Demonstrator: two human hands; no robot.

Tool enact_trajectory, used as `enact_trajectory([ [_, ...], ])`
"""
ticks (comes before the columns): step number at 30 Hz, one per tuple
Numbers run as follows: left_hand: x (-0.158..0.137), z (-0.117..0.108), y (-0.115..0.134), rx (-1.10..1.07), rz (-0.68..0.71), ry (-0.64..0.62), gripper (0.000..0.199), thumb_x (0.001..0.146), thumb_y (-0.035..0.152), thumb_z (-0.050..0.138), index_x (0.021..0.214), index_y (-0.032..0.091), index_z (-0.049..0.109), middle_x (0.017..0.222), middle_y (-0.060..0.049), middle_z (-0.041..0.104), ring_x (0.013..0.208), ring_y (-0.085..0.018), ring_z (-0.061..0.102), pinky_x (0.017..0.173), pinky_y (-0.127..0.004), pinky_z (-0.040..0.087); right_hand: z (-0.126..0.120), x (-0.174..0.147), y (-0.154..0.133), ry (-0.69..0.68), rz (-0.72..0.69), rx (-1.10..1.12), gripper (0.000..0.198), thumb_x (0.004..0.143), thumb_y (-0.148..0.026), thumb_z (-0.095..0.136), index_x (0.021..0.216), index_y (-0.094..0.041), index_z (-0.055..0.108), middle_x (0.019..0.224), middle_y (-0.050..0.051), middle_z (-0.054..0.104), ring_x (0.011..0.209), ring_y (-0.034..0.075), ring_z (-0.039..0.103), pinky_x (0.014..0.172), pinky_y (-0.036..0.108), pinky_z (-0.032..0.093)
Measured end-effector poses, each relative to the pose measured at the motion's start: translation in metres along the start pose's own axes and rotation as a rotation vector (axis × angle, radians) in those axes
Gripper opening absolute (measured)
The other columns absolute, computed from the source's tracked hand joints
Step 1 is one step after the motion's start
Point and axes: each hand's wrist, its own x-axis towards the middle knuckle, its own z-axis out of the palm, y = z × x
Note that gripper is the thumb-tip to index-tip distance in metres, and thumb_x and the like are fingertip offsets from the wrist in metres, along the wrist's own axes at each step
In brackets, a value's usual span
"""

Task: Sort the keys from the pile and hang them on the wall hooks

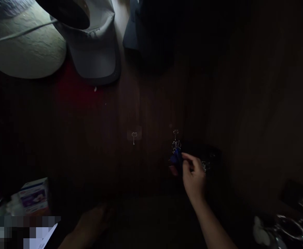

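My right hand is raised at a dark wooden wall, its thumb and index finger pinched at the edge of a bunch of keys. Blue and reddish pieces dangle from the bunch below metal rings. Just above the rings is a small metal hook on the wall; the dim light hides whether they touch it. A second small hook on a clear patch bears nothing. My left hand is low at the left in deep shadow, and its fingers cannot be made out.
Along the top left hang a pale hat, a grey cap and a dark cap. A small printed box stands at lower left. At lower right are shiny metal rings. Dark objects lie behind my right hand.
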Motion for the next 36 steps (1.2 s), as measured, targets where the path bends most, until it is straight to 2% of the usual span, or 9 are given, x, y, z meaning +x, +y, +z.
enact_trajectory([
  [3, 0.004, -0.013, 0.033, 0.138, 0.081, -0.065, 0.053, 0.064, 0.029, 0.064, 0.117, 0.022, 0.059, 0.124, -0.012, 0.057, 0.112, -0.035, 0.053, 0.091, -0.045, 0.04, -0.003, 0.01, 0.018, 0.007, 0.214, 0.088, 0.035, 0.082, -0.037, 0.048, 0.112, -0.02, 0.052, 0.11, 0.011, 0.058, 0.102, 0.022, 0.056, 0.082, 0.037, 0.047],
  [6, 0.024, -0.02, 0.092, -0.206, 0.347, -0.171, 0.058, 0.069, 0.033, 0.063, 0.126, 0.026, 0.05, 0.133, -0.007, 0.05, 0.118, -0.027, 0.049, 0.097, -0.039, 0.038, 0.002, 0.015, 0.023, -0.135, 0.395, 0.203, 0.049, 0.08, -0.045, 0.051, 0.121, -0.019, 0.045, 0.106, 0.01, 0.061, 0.097, 0.022, 0.059, 0.084, 0.037, 0.047],
  [9, 0.056, -0.016, 0.161, -0.583, 0.566, -0.074, 0.061, 0.072, 0.035, 0.064, 0.129, 0.022, 0.046, 0.134, -0.01, 0.048, 0.123, -0.024, 0.044, 0.101, -0.035, 0.035, 0.007, 0.015, 0.026, -0.182, 0.501, 0.301, 0.052, 0.08, -0.051, 0.048, 0.121, -0.02, 0.046, 0.101, 0.008, 0.064, 0.091, 0.021, 0.062, 0.08, 0.036, 0.049],
  [12, 0.086, -0.002, 0.218, -0.87, 0.531, 0.068, 0.053, 0.072, 0.034, 0.066, 0.12, 0.017, 0.05, 0.119, -0.013, 0.059, 0.111, -0.024, 0.054, 0.094, -0.034, 0.041, 0.011, 0.016, 0.033, -0.171, 0.544, 0.427, 0.046, 0.08, -0.051, 0.045, 0.116, -0.022, 0.051, 0.104, 0.007, 0.064, 0.088, 0.021, 0.063, 0.072, 0.035, 0.051],
  [16, 0.107, 0.02, 0.261, -0.983, 0.378, 0.043, 0.053, 0.067, 0.041, 0.071, 0.109, 0.016, 0.052, 0.1, -0.01, 0.064, 0.081, -0.02, 0.064, 0.068, -0.028, 0.049, 0.008, 0.017, 0.035, -0.28, 0.575, 0.481, 0.043, 0.076, -0.044, 0.05, 0.112, -0.021, 0.055, 0.095, 0.006, 0.067, 0.081, 0.021, 0.064, 0.063, 0.032, 0.051],
  [20, 0.108, 0.03, 0.277, -1.054, 0.321, 0.108, 0.034, 0.063, 0.036, 0.074, 0.086, 0.016, 0.058, 0.076, -0.002, 0.062, 0.071, -0.016, 0.06, 0.062, -0.022, 0.044, -0.008, 0.017, 0.024, -0.259, 0.458, 0.306, 0.037, 0.076, -0.039, 0.05, 0.108, -0.021, 0.058, 0.099, 0.006, 0.066, 0.086, 0.022, 0.062, 0.073, 0.033, 0.049],
  [26, 0.107, 0.021, 0.276, -1.323, 0.291, -0.225, 0.019, 0.068, 0.031, 0.067, 0.07, 0.015, 0.057, 0.061, 0.002, 0.056, 0.054, -0.01, 0.053, 0.053, -0.021, 0.041, -0.042, 0.038, 0.004, -0.258, 0.235, 0.062, 0.027, 0.077, -0.04, 0.053, 0.089, -0.02, 0.067, 0.087, 0.006, 0.067, 0.082, 0.021, 0.06, 0.073, 0.033, 0.047],
  [29, 0.109, 0.017, 0.271, -1.372, 0.293, -0.361, 0.016, 0.07, 0.027, 0.065, 0.077, 0.014, 0.059, 0.071, -0.003, 0.063, 0.059, -0.011, 0.059, 0.055, -0.022, 0.044, -0.037, 0.064, 0.002, -0.207, 0.134, 0.086, 0.029, 0.082, -0.034, 0.044, 0.095, -0.022, 0.066, 0.097, 0.004, 0.064, 0.09, 0.02, 0.058, 0.079, 0.034, 0.046],
  [36, 0.11, 0.01, 0.266, -1.376, 0.243, -0.443, 0.009, 0.076, 0.022, 0.06, 0.077, 0.013, 0.057, 0.061, 0.001, 0.058, 0.05, -0.009, 0.056, 0.055, -0.024, 0.048, -0.01, 0.103, 0.018, -0.405, -0.244, -0.134, 0.046, 0.08, -0.009, 0.035, 0.104, -0.033, 0.066, 0.1, 0.001, 0.057, 0.098, 0.017, 0.049, 0.092, 0.036, 0.039],
])
